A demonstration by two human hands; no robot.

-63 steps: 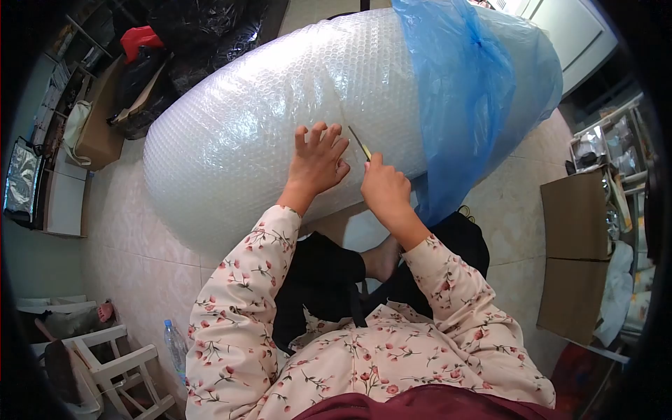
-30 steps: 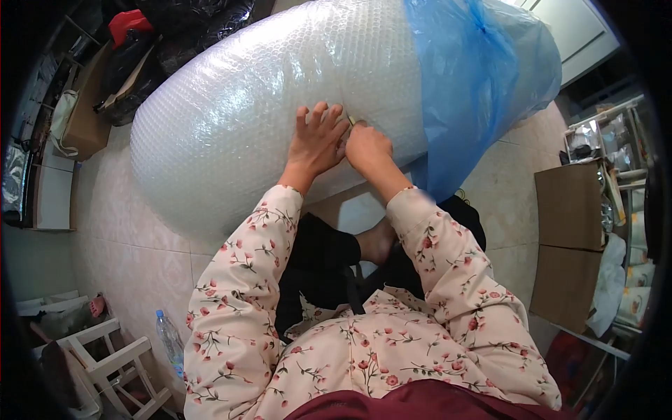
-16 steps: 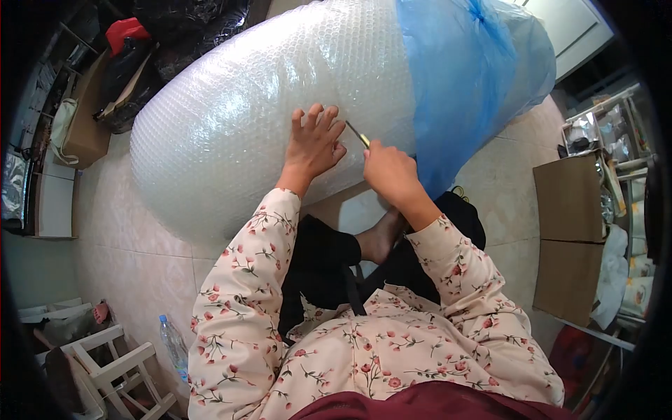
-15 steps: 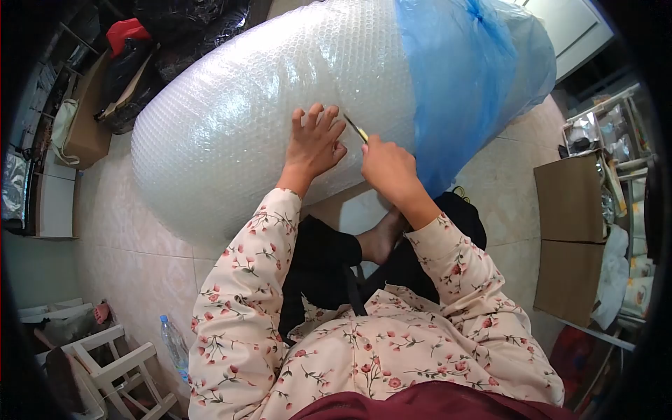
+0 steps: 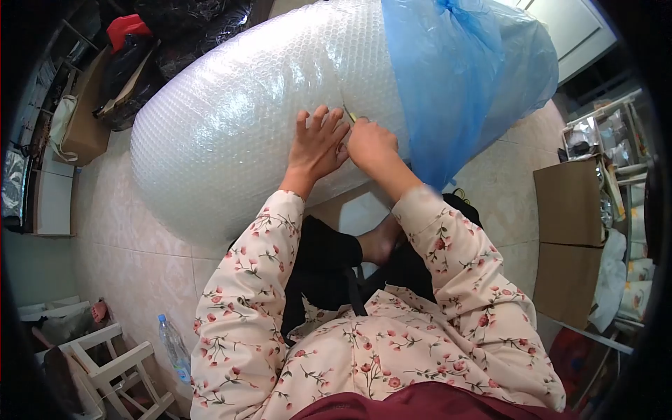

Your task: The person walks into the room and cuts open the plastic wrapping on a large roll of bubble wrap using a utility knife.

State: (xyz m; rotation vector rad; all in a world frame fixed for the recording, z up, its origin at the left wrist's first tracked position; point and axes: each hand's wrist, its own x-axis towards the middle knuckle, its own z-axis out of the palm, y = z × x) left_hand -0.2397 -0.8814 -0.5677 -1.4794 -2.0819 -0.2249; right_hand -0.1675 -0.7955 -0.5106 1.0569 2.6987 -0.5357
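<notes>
Near upper centre, the left hand is resting open on the bubble wrap; the right hand is clenching a thin cutter.

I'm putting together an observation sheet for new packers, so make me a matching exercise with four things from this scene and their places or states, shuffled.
1. Left hand
2. Right hand
3. Blue plastic
4. Bottle

A. Gripping a thin tool
B. Standing on the floor
C. Fingers spread, over the bubble-wrap roll
D. Covering part of the bubble-wrap roll

Pairs: 1-C; 2-A; 3-D; 4-B
</notes>
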